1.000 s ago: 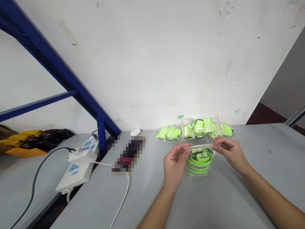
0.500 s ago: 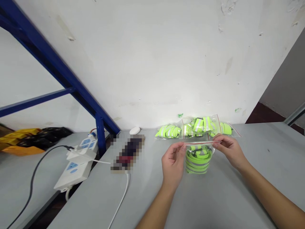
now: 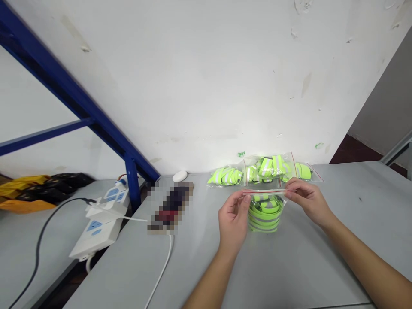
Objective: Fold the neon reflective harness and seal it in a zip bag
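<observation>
A clear zip bag [image 3: 264, 214] with a coiled neon-green strap with grey reflective stripes inside hangs between my two hands, over the grey table. My left hand [image 3: 234, 214] pinches the left end of its red-lined top edge between thumb and fingers. At the right end of the same edge, my right hand [image 3: 305, 198] has thumb and forefinger closed on the plastic. Just behind, several similar clear bags of green straps [image 3: 270, 168] lie in a row against the wall, partly overlapping.
A pixelated flat object [image 3: 172, 208] with a white cable lies left on the grey table [image 3: 199, 253], near a small white oval item [image 3: 180, 176]. Farther left are a blue metal frame [image 3: 131, 180], white power strips [image 3: 96, 231] and black and yellow packages [image 3: 69, 185].
The view has shifted slightly, so the scene sits a little further left. Both hands keep their pinch on the bag's top edge; its left end appears moved slightly left along my left fingers.
</observation>
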Motion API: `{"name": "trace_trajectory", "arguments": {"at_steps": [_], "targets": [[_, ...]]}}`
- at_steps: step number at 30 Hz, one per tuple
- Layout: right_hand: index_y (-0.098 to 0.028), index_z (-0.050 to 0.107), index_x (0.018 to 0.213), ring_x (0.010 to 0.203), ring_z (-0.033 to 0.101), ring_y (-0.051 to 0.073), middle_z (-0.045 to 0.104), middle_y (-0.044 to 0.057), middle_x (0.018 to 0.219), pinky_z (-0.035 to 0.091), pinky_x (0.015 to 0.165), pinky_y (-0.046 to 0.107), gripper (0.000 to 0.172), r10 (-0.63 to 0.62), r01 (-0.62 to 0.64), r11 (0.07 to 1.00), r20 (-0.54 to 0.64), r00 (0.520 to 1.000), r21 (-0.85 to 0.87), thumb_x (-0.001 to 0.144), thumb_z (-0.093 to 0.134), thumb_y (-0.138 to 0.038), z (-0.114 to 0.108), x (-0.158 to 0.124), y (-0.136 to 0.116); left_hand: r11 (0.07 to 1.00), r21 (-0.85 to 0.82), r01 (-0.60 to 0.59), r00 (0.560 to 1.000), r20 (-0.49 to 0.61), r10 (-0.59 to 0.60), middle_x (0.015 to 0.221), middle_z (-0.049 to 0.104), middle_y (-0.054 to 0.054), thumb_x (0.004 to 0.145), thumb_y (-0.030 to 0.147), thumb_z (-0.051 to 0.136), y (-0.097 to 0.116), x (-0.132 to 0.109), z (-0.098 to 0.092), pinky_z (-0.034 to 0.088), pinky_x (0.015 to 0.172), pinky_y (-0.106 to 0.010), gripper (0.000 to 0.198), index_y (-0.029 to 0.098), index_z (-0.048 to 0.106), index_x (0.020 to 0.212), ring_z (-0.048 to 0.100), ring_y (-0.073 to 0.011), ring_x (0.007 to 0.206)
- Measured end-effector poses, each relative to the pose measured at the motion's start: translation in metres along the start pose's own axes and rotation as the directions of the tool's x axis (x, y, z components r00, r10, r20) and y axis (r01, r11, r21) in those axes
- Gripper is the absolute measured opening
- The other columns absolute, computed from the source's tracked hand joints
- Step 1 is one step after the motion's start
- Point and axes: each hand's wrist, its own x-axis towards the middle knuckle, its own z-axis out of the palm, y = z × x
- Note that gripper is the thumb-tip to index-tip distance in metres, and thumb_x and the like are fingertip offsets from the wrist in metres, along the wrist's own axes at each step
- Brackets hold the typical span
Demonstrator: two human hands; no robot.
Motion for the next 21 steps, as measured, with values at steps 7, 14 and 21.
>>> {"name": "trace_trajectory", "arguments": {"at_steps": [7,14,21], "targets": [[-0.026,0.068,0.081,0.082,0.055,0.017,0.058,0.003,0.087,0.046,0.072,0.031,0.006,0.002,-0.001,1.000,0.070,0.998,-0.015,0.085,0.067,-0.031,0.001,-0.002,-0.002,0.993,0.021,-0.114,0.993,-0.010,0.114,0.086,0.070,-0.004,0.083,0.033,0.066,0.001,0.000,-0.001,0.052,0.081,-0.027,0.016,0.017,0.068,0.086,0.065,-0.0161,0.085],[-0.029,0.073,0.089,0.091,0.058,0.018,0.061,0.004,0.096,0.049,0.076,0.033,0.012,-0.087,0.091,0.995,0.124,0.988,-0.028,0.078,0.074,-0.025,0.003,-0.004,-0.009,0.997,-0.053,-0.063,0.992,0.110,0.069,0.097,0.071,-0.005,0.085,0.032,0.064,0.000,0.000,-0.002,0.052,0.082,-0.026,0.016,0.019,0.068,0.094,0.065,-0.0163,0.092],[-0.027,0.071,0.085,0.077,0.061,0.016,0.064,0.003,0.085,0.049,0.069,0.033,0.007,-0.164,0.171,0.979,0.074,0.984,-0.112,0.080,0.071,-0.021,0.010,-0.008,-0.011,0.999,-0.035,-0.026,0.970,0.241,0.033,0.100,0.072,-0.009,0.079,0.036,0.071,0.007,-0.002,0.000,0.052,0.085,-0.031,0.023,0.017,0.071,0.093,0.065,-0.0214,0.096]]}}
